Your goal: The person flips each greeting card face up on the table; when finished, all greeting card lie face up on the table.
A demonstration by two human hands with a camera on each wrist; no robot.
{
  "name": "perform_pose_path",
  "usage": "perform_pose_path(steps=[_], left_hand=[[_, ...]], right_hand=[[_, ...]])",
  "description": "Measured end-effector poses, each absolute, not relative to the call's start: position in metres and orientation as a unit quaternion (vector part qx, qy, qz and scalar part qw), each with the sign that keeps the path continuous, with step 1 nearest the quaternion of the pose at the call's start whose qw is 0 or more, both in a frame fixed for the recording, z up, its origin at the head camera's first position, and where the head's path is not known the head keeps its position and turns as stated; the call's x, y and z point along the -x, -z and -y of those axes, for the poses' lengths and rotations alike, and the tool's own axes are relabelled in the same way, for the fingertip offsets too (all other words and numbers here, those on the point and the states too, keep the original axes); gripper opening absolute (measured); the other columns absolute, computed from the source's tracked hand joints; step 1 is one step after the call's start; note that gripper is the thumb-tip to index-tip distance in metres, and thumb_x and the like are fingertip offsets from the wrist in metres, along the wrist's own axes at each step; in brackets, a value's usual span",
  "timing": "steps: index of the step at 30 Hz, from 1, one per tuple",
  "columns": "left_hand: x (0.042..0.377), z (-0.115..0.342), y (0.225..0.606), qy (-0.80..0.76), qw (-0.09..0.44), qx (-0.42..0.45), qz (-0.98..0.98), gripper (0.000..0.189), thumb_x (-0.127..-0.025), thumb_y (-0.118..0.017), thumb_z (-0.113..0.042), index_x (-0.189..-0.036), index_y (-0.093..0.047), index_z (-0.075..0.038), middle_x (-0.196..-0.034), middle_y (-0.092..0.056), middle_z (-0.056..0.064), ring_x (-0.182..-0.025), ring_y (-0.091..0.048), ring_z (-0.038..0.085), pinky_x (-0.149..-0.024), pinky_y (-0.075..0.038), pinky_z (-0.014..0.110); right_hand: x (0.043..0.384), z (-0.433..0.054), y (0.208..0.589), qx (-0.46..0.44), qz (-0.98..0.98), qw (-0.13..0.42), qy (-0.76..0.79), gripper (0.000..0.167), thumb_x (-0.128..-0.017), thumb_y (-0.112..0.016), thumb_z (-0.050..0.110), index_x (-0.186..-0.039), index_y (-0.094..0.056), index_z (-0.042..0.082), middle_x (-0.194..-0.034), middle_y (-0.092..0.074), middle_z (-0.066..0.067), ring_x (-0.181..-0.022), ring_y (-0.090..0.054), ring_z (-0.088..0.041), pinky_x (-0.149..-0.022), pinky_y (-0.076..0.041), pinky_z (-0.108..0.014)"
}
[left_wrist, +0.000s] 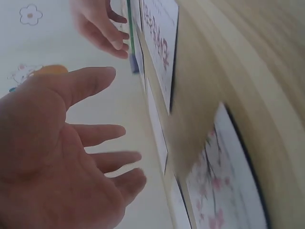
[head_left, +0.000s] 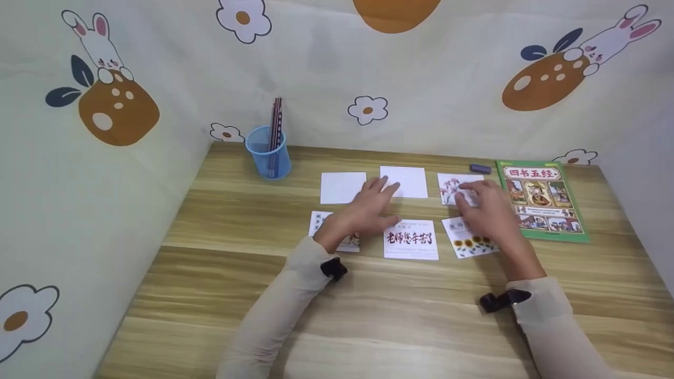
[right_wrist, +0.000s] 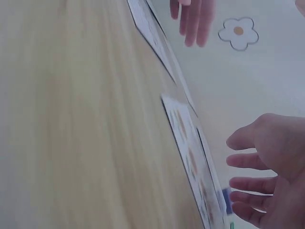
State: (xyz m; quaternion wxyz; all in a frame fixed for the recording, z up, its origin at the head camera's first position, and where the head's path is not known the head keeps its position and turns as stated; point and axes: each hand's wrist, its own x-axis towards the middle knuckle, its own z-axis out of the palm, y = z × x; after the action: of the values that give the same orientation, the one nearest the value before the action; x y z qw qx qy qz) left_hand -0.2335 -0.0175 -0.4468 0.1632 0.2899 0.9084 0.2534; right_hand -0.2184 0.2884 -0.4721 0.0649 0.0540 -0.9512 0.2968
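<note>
Over the gap between two rows of cards, my left hand (head_left: 368,210) spreads its fingers, holding nothing. Its fingertips overlap a blank white card (head_left: 413,184) in the head view; another blank card (head_left: 339,188) lies to its left. Below the hand, a lettered blossom card (head_left: 318,218) is partly covered by the wrist. A card with large dark calligraphy (head_left: 410,239) lies beside it. My right hand (head_left: 492,210), fingers extended, overlaps a pink flower card (head_left: 447,195) and part of a sunflower card (head_left: 471,247). In the right wrist view its fingers are apart with nothing between them.
A green-edged book (head_left: 576,210) lies to the right, with a small dark blue stick (head_left: 480,169) near its top corner. At the back left, a blue mesh cup (head_left: 260,158) holds several pencils (head_left: 276,116). Patterned fabric (head_left: 316,79) hangs behind the wooden table (head_left: 226,295).
</note>
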Motion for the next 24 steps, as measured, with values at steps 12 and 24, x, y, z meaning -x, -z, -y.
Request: perform_pose_path(steps=[12, 24], left_hand=[[0.246, 0.020, 0.460, -0.328, 0.086, -0.205, -0.918, 0.063, -0.104, -0.068, -0.025, -0.162, -0.048, -0.008, -0.160, -0.057, 0.014, -0.151, -0.047, 0.034, -0.129, -0.040, 0.044], [0.240, 0.011, 0.461, -0.299, 0.102, -0.205, -0.927, 0.067, -0.105, -0.067, -0.028, -0.164, -0.044, -0.007, -0.167, -0.052, 0.013, -0.155, -0.044, 0.040, -0.132, -0.035, 0.047]], right_hand=[[0.237, -0.228, 0.478, -0.126, 0.934, 0.011, -0.335, 0.045, -0.106, -0.067, 0.027, -0.144, -0.066, 0.003, -0.155, -0.058, -0.025, -0.150, -0.050, -0.045, -0.130, -0.032, -0.065], [0.232, -0.222, 0.488, -0.156, 0.934, -0.012, -0.322, 0.047, -0.104, -0.070, 0.024, -0.145, -0.066, 0.000, -0.159, -0.052, -0.028, -0.153, -0.044, -0.049, -0.131, -0.030, -0.064]])
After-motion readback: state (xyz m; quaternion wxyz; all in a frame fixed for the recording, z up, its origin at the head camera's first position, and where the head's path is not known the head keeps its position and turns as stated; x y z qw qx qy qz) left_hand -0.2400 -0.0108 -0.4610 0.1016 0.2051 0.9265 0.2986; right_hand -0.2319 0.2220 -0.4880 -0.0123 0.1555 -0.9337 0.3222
